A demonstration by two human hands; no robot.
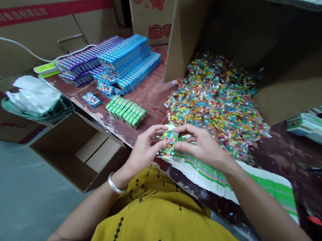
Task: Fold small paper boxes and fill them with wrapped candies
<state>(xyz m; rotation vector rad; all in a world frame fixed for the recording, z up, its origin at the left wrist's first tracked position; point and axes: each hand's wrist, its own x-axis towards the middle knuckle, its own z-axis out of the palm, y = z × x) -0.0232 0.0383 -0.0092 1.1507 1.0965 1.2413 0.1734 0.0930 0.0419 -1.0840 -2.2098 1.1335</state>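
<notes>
A small green printed candy box [169, 141] is held between both hands at the table's front edge, its pale top flap raised. My left hand [148, 143] pinches its left side with thumb and fingers. On its right side, my right hand [199, 144] grips with thumb and fingertips. Beneath my right forearm lies a long fanned row of flat green and white cartons [209, 176]. A short row of green boxes [126, 111] stands to the left of my hands. Beyond them spreads a heap of small wrapped candies [215, 102], spilling from a big carton.
Blue boxes [129, 58] and purple boxes [84, 60] are stacked at the back left; a blue box [92, 99] lies alone nearer. The large carton's wall [184, 33] rises behind the candies. Below the table's left edge are an open cardboard box [64, 150] and white plastic bags [36, 92].
</notes>
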